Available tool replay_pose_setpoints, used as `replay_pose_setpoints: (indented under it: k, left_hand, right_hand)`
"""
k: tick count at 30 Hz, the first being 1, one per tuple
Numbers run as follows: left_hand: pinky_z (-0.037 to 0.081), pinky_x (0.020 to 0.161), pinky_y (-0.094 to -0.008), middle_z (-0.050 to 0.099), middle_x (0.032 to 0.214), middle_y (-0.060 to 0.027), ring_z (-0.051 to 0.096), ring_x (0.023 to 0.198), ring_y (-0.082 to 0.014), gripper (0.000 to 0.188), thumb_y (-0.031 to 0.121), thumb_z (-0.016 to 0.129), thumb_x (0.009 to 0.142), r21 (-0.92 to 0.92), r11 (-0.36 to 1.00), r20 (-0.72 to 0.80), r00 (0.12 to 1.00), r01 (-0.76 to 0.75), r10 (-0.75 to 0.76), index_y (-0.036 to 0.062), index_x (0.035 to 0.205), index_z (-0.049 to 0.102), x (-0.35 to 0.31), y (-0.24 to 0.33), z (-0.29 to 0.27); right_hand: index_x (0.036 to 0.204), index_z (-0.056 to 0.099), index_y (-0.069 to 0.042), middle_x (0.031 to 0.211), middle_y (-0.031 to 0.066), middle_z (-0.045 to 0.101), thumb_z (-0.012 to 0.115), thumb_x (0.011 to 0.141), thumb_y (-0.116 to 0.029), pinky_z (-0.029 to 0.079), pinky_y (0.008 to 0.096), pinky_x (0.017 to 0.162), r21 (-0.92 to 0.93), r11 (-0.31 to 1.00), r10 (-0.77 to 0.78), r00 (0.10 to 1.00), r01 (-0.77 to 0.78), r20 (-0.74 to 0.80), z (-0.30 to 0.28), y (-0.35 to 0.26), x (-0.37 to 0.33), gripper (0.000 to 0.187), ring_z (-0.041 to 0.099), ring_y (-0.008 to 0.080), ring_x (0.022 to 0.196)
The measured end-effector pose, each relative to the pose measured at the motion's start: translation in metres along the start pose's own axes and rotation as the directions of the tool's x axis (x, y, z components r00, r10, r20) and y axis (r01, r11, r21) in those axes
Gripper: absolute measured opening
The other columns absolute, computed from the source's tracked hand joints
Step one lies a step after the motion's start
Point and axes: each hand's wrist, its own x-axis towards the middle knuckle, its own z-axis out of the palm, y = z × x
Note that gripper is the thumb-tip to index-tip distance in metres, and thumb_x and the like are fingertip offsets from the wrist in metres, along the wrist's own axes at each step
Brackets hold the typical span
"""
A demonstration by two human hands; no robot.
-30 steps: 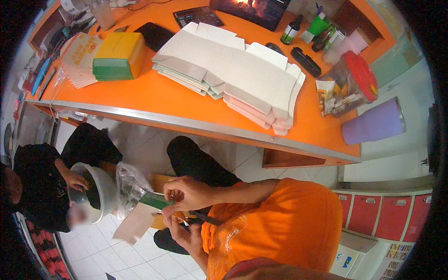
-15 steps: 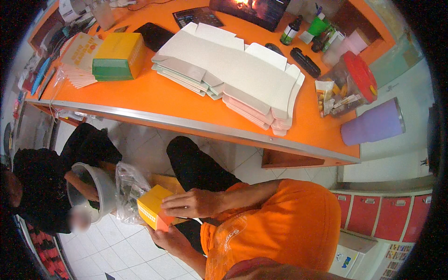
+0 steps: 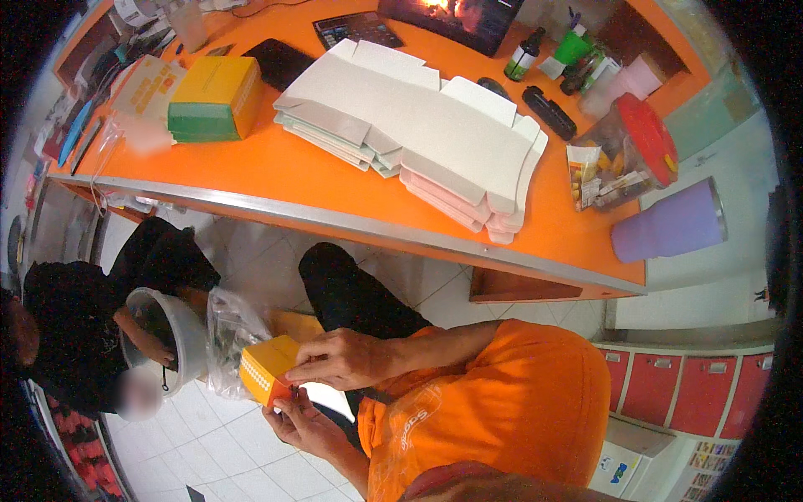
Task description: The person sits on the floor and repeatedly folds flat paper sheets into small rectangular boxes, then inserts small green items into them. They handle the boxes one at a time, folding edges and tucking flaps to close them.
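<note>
While one yellow-and-green carton (image 3: pixel 219 94) already stands formed on the worktop (image 3: pixel 251 180), above and left of my hands in view, a yellow box (image 3: pixel 269 364) sits between my hands, shaped but, I'd judge, unfinished. My left hand (image 3: pixel 297 418) is half curled below it, fingers pinching its lower edge; my right hand (image 3: pixel 339 358) is partly closed, bent fingers on its right side. A pale panel (image 3: pixel 324 396) shows between both hands. Above and right of them, flat blanks (image 3: pixel 418 117) lie stacked, unfolded.
</note>
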Motion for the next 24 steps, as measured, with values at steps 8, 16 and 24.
replay_pose_setpoints:
  k: [8,16,24]
  left_hand:
    - [0.049,0.077,-0.027,0.067,0.1,-0.0105,0.061,0.087,-0.0149,0.026,0.019,0.058,0.1,0.362,0.93,-0.023,0.997,-0.057,0.07,-0.0028,0.114,0.061,0.0,0.001,0.004]
    - [0.049,0.083,-0.0274,0.069,0.1,-0.0093,0.062,0.091,-0.0153,0.013,0.005,0.064,0.094,0.409,0.884,0.019,0.97,-0.228,0.242,-0.0037,0.104,0.064,0.002,-0.025,0.009]
    - [0.05,0.078,-0.0285,0.066,0.095,-0.0091,0.063,0.087,-0.0177,0.013,-0.009,0.065,0.085,0.46,0.798,0.171,0.921,-0.389,0.351,-0.0045,0.097,0.067,0.011,-0.021,0.005]
  right_hand:
    - [0.094,0.074,-0.001,0.083,0.0102,0.067,0.074,0.084,-0.011,0.053,0.0316,0.063,0.117,0.953,0.276,0.961,-0.278,0.031,-0.011,-0.009,0.012,0.014,0.066,0.0222,0.075]
    - [0.093,0.074,-0.001,0.088,0.0106,0.07,0.074,0.086,-0.016,0.053,0.0312,0.065,0.24,0.862,0.43,0.895,-0.446,0.119,-0.023,0.003,0.014,0.016,0.065,0.0226,0.075]
    - [0.091,0.076,-0.005,0.082,0.0098,0.066,0.073,0.083,-0.012,0.05,0.0359,0.071,0.077,0.949,0.3,0.951,-0.305,0.073,-0.022,-0.007,0.021,0.011,0.062,0.0254,0.079]
